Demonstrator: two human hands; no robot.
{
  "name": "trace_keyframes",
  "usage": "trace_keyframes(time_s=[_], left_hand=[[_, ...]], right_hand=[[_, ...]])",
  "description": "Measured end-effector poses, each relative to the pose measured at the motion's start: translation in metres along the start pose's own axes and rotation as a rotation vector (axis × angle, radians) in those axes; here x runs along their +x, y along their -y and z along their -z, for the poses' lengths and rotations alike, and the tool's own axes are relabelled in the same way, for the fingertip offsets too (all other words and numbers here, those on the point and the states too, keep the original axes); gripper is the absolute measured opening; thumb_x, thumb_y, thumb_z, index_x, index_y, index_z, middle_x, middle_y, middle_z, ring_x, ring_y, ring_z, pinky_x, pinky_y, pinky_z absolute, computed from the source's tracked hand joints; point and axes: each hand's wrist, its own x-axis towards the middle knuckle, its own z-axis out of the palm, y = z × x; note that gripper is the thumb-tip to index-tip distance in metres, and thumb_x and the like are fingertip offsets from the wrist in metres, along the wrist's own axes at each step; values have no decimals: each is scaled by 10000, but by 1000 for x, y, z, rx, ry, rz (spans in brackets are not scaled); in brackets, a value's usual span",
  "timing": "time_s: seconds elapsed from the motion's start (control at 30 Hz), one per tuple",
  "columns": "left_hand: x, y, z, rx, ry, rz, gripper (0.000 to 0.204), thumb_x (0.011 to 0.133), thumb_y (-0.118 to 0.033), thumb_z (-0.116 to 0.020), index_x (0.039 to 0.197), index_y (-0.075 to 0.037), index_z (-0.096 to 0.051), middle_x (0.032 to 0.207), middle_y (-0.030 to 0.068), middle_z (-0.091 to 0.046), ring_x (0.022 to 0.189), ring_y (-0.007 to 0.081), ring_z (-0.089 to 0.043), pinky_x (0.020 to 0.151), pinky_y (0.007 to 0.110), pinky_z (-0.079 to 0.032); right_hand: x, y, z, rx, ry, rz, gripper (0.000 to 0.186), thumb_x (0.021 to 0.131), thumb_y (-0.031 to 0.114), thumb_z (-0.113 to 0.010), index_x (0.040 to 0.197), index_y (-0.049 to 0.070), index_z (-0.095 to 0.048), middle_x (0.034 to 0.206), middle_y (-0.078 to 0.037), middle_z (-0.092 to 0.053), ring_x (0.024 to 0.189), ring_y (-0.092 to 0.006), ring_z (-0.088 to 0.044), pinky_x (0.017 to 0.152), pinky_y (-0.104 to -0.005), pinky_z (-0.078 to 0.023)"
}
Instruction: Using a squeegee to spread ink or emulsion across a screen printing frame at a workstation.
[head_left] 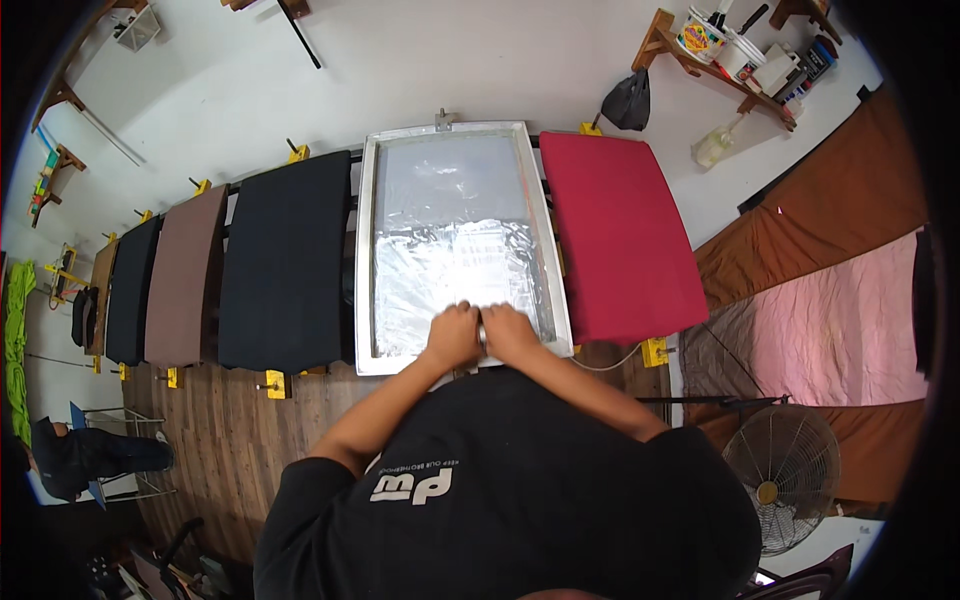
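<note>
One lg rectangular screen frame (366, 250), pale silvery-white rim, sits mid-view from my remote seat, b/w a black board and a red one. It runs lengthwise away from the wearer, w/ one metal clip (442, 121) at its far edge. Inside the rim is one panel: its upper part (445, 178) is matte, hazy grey; its lower part (420, 268) is shiny, crinkled and silvery, w/ a bright glare near the hands.

Two bare hands at the near end of the frame, over the panel's lower edge: left hand (456, 335) and right hand (509, 333), side by side, nearly touching, fingers curled in. A pale bit shows b/w them; I can't tell what it is, or if either hand is closed on smth. Both forearms reach in from a black T-shirt (580, 480) w/ one white print.

Cloth-covered boards, counting L to R: one black (132, 290), one brown (183, 275), one lg black (285, 265), then past the frame one red (622, 240). A tan board (103, 290) shows edge-on at far L. Several yellow clamps (655, 352) line the board ends, approx ten.

Also: one round fan (782, 475) lower R, one black bag (627, 100) hung on the wall upper R, and one other person (90, 455) in dark clothes at far L, by a blue metal-legged chair (88, 415)
</note>
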Motion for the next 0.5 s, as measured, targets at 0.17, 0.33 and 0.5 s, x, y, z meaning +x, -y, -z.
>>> trace_keyframes(time_s=[0.17,0.33,0.5], left_hand=[[-1,-3,26,21,389,116,398,701,-386,-738,944,-73,-774,886,211,-728,851,389,-715,778,467,-582],[63,15,46,15,554,201,446,708,-478,-764,903,-77,-784,957,214,-746,932,385,-724,835,460,-581],[82,17,39,88,343,223,298,697,-305,-703,840,-51,-766,902,212,-747,845,366,-741,763,440,-604]], right_hand=[[2,12,39,44,307,12,263,675,153,-713,901,20,-736,874,-222,-720,841,-393,-712,783,-477,-586],[62,-33,39,117,367,64,209,665,125,-672,823,12,-750,872,-263,-716,847,-424,-713,790,-479,-581],[79,-33,43,17,192,33,195,661,150,-683,813,34,-722,827,-235,-708,820,-424,-697,766,-491,-572]])
